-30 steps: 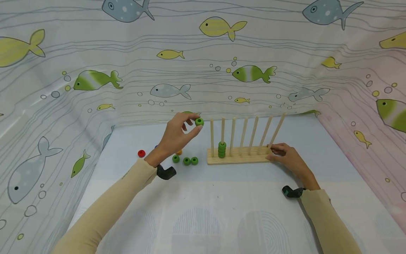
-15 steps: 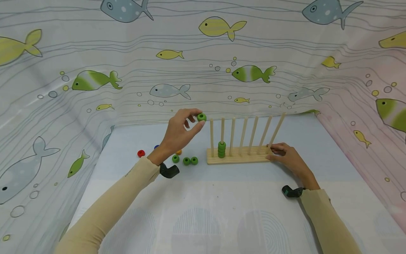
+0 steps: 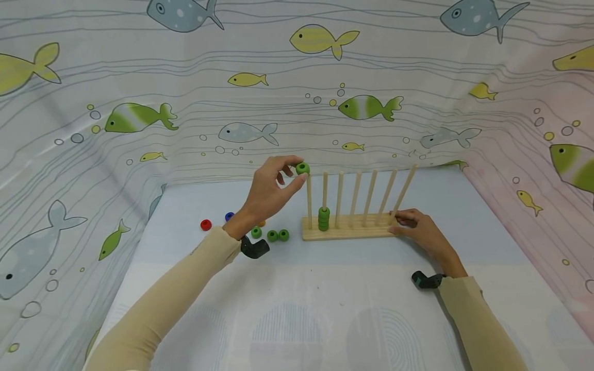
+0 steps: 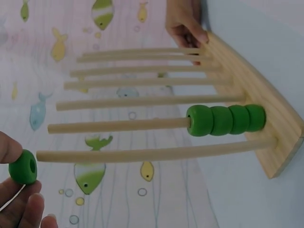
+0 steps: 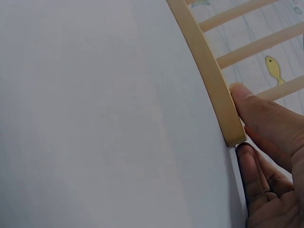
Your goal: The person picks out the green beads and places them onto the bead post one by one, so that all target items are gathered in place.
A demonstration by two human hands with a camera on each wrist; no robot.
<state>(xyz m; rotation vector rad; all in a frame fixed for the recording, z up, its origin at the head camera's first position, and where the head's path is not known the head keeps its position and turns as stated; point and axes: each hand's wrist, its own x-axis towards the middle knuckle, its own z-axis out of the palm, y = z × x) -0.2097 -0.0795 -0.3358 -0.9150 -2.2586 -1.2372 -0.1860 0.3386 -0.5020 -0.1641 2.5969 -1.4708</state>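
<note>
My left hand (image 3: 271,189) pinches a green bead (image 3: 302,168) between thumb and fingertips, at the tip of the leftmost peg (image 3: 309,203). In the left wrist view, the hole of the bead (image 4: 23,167) faces that peg's end (image 4: 45,156), a slight gap between them. The pegs rise from a wooden base (image 3: 348,235); several green beads (image 3: 324,219) are stacked on the second peg from the left. My right hand (image 3: 424,231) holds the base's right end. In the right wrist view, its thumb (image 5: 251,102) rests on the base, with fingers curled by the end.
Left of the base lie loose beads: several green ones (image 3: 272,235), a red one (image 3: 205,224), a blue one (image 3: 229,216) and an orange one (image 3: 262,223), partly hidden by the left wrist. A fish-printed sheet (image 3: 297,111) stands behind the white table surface (image 3: 325,288).
My left hand has lifted the green bead slightly and carried it rightward to the leftmost peg's tip. The right hand and base have stayed in place.
</note>
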